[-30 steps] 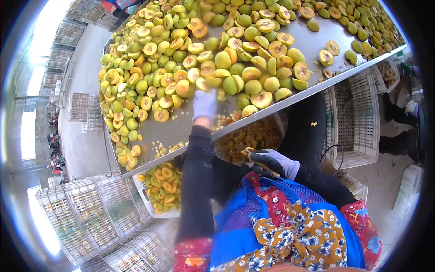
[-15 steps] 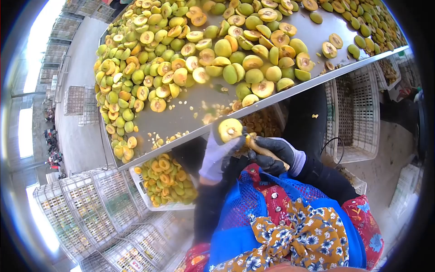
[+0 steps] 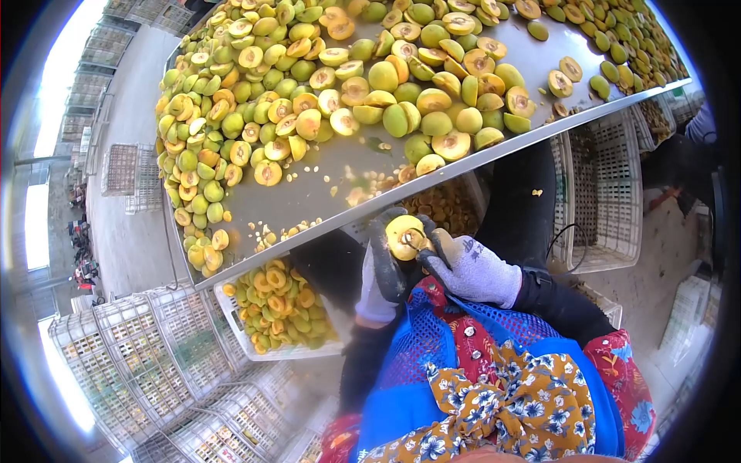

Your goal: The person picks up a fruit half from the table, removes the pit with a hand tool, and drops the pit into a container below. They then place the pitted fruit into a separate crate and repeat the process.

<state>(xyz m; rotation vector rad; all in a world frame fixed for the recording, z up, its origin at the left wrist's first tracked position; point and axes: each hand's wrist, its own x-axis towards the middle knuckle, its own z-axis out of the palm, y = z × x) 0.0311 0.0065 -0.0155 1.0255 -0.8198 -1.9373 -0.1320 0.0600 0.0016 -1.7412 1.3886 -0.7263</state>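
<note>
My left hand (image 3: 386, 266), in a grey glove with a dark palm, holds a yellow-green fruit half (image 3: 400, 230) with its cut face up. From the right, my gloved right hand (image 3: 475, 266) is closed on a pitting tool (image 3: 421, 241), whose narrow tip meets the middle of the cut face. Most of the tool's handle is hidden by the fingers. Both hands are just below the edge of a metal table (image 3: 293, 204) that carries many fruit halves (image 3: 270, 92) and small pale seeds (image 3: 289, 231).
A white crate of yellow fruit halves (image 3: 282, 309) stands below the table at the left. Brown scraps (image 3: 448, 208) lie beneath the table edge. Stacked white crates (image 3: 131, 355) fill the lower left, and another crate (image 3: 617, 201) is at the right. Part of another person (image 3: 687, 154) shows at the far right.
My right hand has turned and brought the tool's tip onto the fruit's cut face. The fruit half has come slightly down and right, and my left hand has tilted round it.
</note>
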